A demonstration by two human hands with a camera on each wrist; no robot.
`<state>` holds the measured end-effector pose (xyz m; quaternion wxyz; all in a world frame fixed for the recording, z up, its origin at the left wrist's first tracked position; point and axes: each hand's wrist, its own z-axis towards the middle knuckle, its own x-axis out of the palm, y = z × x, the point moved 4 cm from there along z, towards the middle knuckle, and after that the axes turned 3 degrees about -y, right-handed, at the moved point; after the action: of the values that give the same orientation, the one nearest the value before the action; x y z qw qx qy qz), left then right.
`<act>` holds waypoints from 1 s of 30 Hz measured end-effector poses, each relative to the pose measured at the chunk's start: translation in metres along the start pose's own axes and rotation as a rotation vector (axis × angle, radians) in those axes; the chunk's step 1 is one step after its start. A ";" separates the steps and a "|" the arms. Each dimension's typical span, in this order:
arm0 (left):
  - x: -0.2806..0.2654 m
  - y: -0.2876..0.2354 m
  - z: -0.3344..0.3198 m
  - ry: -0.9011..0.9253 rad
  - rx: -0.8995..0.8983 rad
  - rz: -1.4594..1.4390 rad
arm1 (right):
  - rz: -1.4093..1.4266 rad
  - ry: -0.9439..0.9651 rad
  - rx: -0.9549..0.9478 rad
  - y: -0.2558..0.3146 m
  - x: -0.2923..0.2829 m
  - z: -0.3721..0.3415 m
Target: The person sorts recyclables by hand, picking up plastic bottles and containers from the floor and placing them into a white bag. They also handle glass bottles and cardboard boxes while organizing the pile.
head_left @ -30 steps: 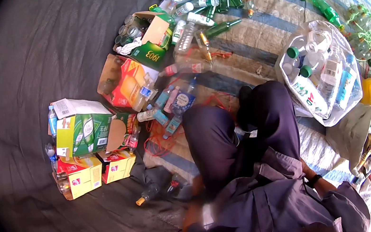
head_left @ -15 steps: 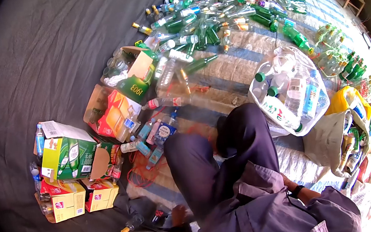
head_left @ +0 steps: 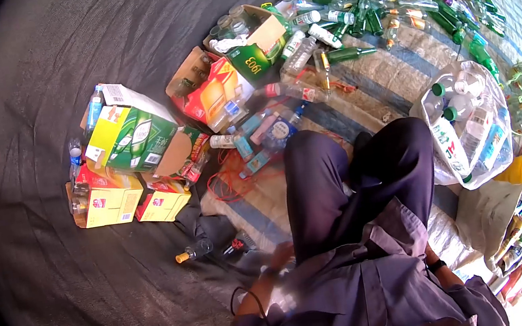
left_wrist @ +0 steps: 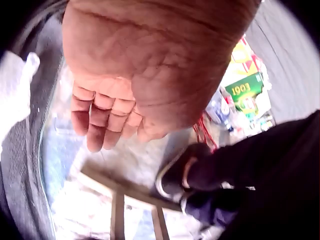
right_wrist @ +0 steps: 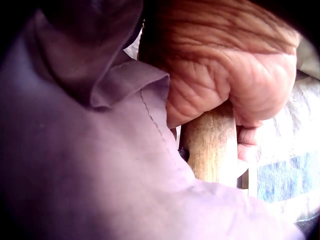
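My left hand (head_left: 280, 256) is beside the left thigh, low over the ground sheet. In the left wrist view the left hand (left_wrist: 150, 75) has its palm showing and fingers loosely bent, with nothing in them. Nearest to it on the black sheet lie a dark-labelled bottle (head_left: 238, 243) and a clear bottle with an orange cap (head_left: 196, 250). At the right hip, my right hand (head_left: 431, 252) is partly covered by clothing. The right wrist view shows this right hand (right_wrist: 230, 75) gripping a wooden bar (right_wrist: 210, 145), fingers curled round its far side.
Cardboard boxes (head_left: 142, 137) with bottles stand at the left. Loose plastic bottles (head_left: 276, 130) and red string (head_left: 227, 185) lie before the knees. A white sack of clear bottles (head_left: 428, 87) stands at the right. A large heap of bottles (head_left: 360, 13) spreads beyond.
The head view has swung about. My left hand moved out from beside the hip toward the dark-labelled bottle, then back in near the left thigh. The right hand stays at the right hip.
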<state>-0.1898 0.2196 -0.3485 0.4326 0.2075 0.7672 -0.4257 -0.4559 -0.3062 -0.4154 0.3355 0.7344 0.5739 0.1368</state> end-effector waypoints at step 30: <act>-0.039 -0.069 -0.038 0.020 -0.816 -0.711 | -0.109 -0.027 0.046 0.010 -0.010 -0.046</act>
<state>-0.2345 0.2149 -0.2731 0.3002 -0.2456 0.8972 -0.2113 -0.4779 -0.3010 -0.3730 0.3331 0.7115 0.6113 0.0951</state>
